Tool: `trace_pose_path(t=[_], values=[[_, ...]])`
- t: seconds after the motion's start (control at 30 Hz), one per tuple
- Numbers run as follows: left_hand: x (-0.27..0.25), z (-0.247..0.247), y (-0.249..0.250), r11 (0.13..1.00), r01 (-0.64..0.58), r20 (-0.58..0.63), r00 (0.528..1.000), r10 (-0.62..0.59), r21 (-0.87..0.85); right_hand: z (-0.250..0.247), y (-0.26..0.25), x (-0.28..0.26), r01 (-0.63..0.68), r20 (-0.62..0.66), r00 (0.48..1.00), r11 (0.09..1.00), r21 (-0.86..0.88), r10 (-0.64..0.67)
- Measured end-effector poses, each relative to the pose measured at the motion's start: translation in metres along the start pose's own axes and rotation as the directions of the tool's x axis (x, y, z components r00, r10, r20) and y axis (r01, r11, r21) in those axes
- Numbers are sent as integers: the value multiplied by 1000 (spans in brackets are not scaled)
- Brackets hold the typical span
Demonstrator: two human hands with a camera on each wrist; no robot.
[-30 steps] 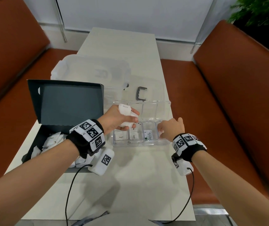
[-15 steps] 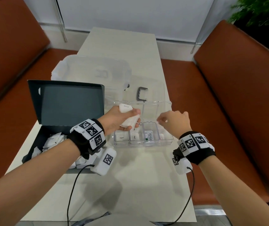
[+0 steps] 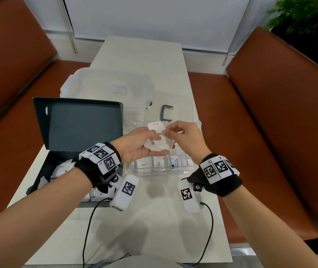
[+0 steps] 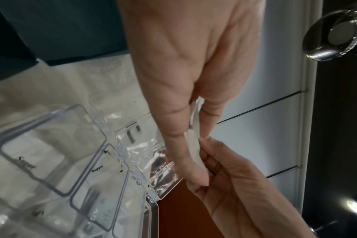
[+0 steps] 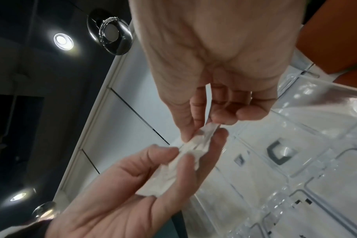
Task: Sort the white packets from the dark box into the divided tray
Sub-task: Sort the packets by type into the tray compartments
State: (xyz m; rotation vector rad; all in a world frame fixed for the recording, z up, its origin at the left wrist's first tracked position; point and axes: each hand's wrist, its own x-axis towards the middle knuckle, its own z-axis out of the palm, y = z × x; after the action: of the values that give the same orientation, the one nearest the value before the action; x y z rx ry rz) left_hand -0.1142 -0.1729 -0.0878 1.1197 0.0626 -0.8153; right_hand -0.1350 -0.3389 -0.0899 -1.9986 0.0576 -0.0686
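Over the divided tray (image 3: pixel 181 169), the left hand (image 3: pixel 136 146) holds a small bunch of white packets (image 3: pixel 157 141) fanned between its thumb and fingers, and the right hand (image 3: pixel 185 138) meets it from the other side, thumb and forefinger pinching the top edge of one packet in the bunch. The wrist views show the same thing edge-on: packets (image 4: pixel 192 145) squeezed between the left thumb and fingers, and the right fingertips (image 5: pixel 196 125) closed on the end of a packet (image 5: pixel 185 159). So both hands are gripping packets, neither is free.

The step in hand looks like singling out one packet from the handful. The next move calls for peeling that packet clear without dragging its neighbours loose, reading its print, and lowering it into the matching compartment. The cells just below the hands already carry packets marked Sugar (image 3: pixel 143 164), what seems to be Pepper, and Stevia (image 3: pixel 177 163). The print on the pinched packet is partly hidden by fingers, so its kind cannot be told.

More packets lie in the dark box (image 3: pixel 44 167), behind and outboard of the left wrist, so the sorting is far from finished.

A second ago the right hand was down at the tray's right-end cell and the left hand held the bunch alone. Half a second ago the right hand had lifted off the tray. Now it has come across to the left hand and taken hold.
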Motion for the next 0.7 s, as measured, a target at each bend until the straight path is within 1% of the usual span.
trace_pose_path(t=[0.07, 0.13, 0.27, 0.33, 0.4, 0.47, 0.5, 0.57, 0.63, 0.7], values=[[0, 0, -1, 997, -29, -29, 999, 31, 70, -5, -1, 2, -47, 8, 999, 999, 23, 47], [0, 1, -3, 986, -70, -61, 995, 80, 153, -9, -4, 2, -93, 63, 994, 994, 64, 89], [3, -1, -7, 955, -137, -128, 976, 175, 262, -9, -9, -2, -111, 125, 987, 993, 44, 104], [2, -3, -10, 946, -144, -142, 971, 192, 290, -8, -10, -4, -129, 121, 985, 989, 68, 120], [0, -8, -11, 943, -143, -162, 967, 198, 301, -8, -11, -5, -173, 108, 982, 973, 151, 158], [-3, -13, -10, 942, -143, -188, 960, 206, 303, -11, -13, -5, -189, 115, 979, 960, 208, 168], [-4, -16, -9, 944, -146, -205, 956, 212, 295, -13, -13, -5, -180, 127, 979, 964, 195, 157], [-7, -22, -6, 950, -165, -226, 947, 228, 267, -16, -13, -3, -141, 167, 978, 984, 113, 121], [-11, -26, -3, 950, -185, -221, 945, 243, 251, -16, -15, -1, -95, 216, 972, 995, 18, 88], [-13, -27, -2, 947, -182, -213, 947, 242, 264, -13, -17, 1, -58, 259, 964, 997, -42, 66]])
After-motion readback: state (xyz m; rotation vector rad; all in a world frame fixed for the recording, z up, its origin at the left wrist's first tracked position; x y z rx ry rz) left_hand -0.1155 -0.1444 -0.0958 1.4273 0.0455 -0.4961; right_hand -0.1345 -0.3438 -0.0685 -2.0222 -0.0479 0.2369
